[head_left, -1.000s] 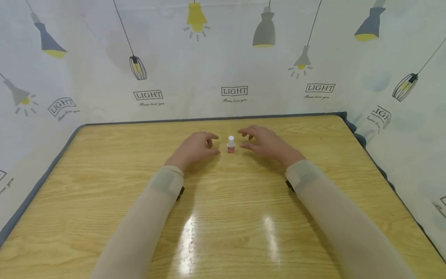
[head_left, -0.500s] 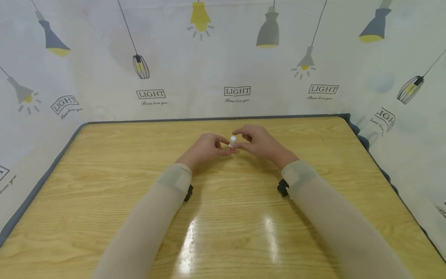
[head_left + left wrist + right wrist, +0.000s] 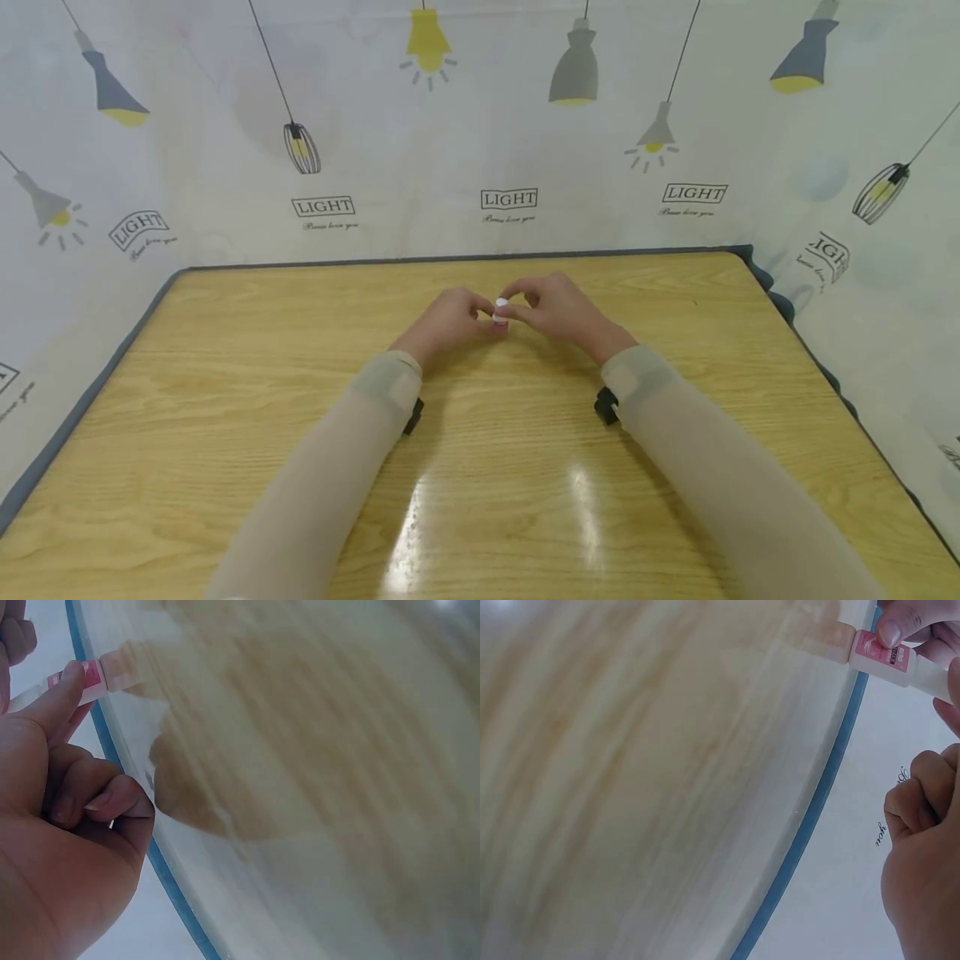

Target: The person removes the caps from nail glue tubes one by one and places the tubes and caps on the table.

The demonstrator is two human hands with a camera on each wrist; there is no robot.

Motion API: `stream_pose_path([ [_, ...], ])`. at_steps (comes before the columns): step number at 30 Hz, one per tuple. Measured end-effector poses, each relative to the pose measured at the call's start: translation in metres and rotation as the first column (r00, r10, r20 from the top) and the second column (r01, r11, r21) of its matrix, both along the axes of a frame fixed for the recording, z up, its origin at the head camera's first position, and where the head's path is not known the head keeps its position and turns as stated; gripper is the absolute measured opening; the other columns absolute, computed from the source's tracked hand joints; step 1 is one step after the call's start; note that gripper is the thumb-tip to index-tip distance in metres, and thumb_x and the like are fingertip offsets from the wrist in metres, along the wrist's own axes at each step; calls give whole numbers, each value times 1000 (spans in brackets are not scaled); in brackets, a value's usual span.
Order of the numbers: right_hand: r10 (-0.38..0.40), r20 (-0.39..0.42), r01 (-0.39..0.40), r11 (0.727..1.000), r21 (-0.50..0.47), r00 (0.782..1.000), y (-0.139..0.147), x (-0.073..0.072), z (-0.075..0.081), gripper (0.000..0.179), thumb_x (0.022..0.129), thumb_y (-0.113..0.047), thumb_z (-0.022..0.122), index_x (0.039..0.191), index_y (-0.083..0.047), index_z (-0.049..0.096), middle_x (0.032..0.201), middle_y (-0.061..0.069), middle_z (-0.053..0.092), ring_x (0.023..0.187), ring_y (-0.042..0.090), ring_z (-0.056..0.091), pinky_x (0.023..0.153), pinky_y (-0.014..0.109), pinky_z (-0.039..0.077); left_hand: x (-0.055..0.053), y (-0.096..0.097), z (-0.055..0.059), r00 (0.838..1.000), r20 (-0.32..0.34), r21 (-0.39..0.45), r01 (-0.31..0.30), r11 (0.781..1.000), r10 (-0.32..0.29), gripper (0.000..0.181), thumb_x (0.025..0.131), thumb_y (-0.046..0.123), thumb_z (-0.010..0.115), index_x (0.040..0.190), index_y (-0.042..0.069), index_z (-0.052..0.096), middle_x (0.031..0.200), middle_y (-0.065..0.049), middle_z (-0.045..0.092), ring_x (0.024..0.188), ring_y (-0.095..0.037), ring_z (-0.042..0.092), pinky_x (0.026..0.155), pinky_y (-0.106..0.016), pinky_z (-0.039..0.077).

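Note:
A small white bottle (image 3: 501,327) with a pink-red label stands upright on the table in the head view. My left hand (image 3: 448,322) pinches its body between thumb and forefinger. From the other side, my right hand (image 3: 561,307) pinches the white cap (image 3: 501,303) with thumb and forefinger. In the right wrist view the left thumb presses on the pink label (image 3: 880,651), and the cap (image 3: 931,677) reaches towards the right fingers. The other fingers of both hands are curled in. Part of the bottle is hidden behind the fingers.
The wood-patterned, glossy table (image 3: 495,450) has a dark blue edge at the back and sides. A white curtain (image 3: 420,150) printed with lamps and the word LIGHT hangs behind it. Dark wrist cameras sit under both sleeves.
Both hands have come in towards the bottle from its two sides. The left hand has taken hold of the body, then the right fingers have closed on the cap.

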State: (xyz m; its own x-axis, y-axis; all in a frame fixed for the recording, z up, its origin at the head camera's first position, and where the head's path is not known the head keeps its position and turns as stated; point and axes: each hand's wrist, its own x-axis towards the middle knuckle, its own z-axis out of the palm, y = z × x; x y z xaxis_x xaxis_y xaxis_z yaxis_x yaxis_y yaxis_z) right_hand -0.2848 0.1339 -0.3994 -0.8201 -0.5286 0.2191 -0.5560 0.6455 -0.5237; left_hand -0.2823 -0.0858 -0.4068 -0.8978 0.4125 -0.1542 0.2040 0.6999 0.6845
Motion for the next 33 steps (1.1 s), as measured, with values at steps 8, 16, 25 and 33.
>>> stream_pose_path([
  [8,-36,69,41,996,-76,997,-2,1,1,29,99,-34,78,117,-13,83,82,4,78,61,13,43,58,27,34,0,0,-3,999,28,-8,-19,1000,19,38,95,47,80,127,26,79,142,-2,72,136,-24,60,119,-48,44],
  [16,-55,122,68,993,-101,991,-3,4,2,30,99,-32,79,118,-10,83,109,10,83,64,14,50,59,28,38,-4,2,-7,1000,1,-90,-6,996,6,40,94,48,80,128,27,79,142,-2,71,143,-28,58,124,-49,41],
  [25,-40,111,53,992,-114,993,-6,3,1,30,98,-29,79,118,-6,82,109,14,82,65,14,57,61,27,43,-5,3,-4,1000,-17,-144,14,989,-17,43,96,49,78,131,25,77,145,-5,69,141,-29,60,123,-48,42],
  [33,-11,122,23,995,-98,992,-8,2,2,32,101,-24,76,124,-2,78,114,17,81,67,15,58,64,29,46,-3,4,-1,1000,-2,-157,17,987,-17,41,96,46,78,132,25,77,145,-5,69,140,-28,60,121,-50,44],
])
